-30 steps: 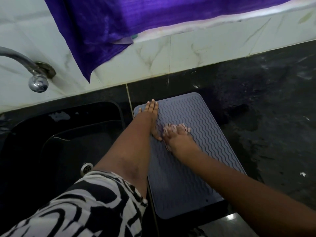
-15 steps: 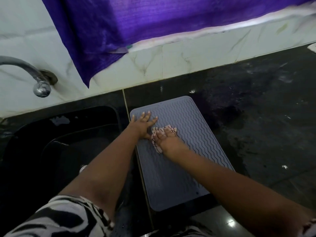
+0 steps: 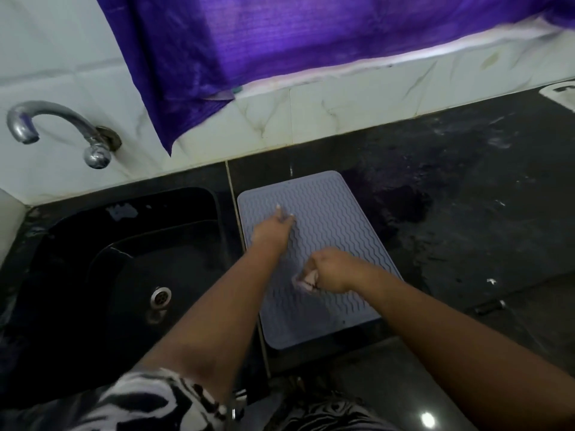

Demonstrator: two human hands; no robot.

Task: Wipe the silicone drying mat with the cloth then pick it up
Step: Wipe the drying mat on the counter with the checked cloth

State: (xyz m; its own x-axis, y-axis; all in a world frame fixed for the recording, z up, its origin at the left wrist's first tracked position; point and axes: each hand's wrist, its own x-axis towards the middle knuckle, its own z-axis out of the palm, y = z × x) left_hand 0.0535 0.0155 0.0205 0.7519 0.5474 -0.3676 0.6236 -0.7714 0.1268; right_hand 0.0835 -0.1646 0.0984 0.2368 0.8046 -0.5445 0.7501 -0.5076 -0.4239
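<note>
Fingers (image 3: 284,216) of the left hand (image 3: 272,233) stretched out fairly straight, tips pressing flat on the grey silicone drying mat (image 3: 326,219), holding nothing. Right hand (image 3: 331,269) just nearer the person than those fingers and a bit to the right, curled into a fist round a bunched pale cloth (image 3: 306,279); only a small wad pokes out at the fist's left side, touching the mat. Blurry there, pattern on the cloth probably pinkish but can't tell.

Mat lies flat under both hands on the black countertop (image 3: 466,219), wavy ridges up, its left long edge just beside the black sink (image 3: 124,275). Sink sits left of the left fingers, metal drain (image 3: 161,296) in its floor. Chrome tap (image 3: 59,129) on the white tiled wall (image 3: 342,104) beyond and left of the fingers. Purple fabric (image 3: 280,38) hangs over the wall beyond the fingers. Black-and-white patterned sleeve (image 3: 149,399) at the near end of the left arm.
</note>
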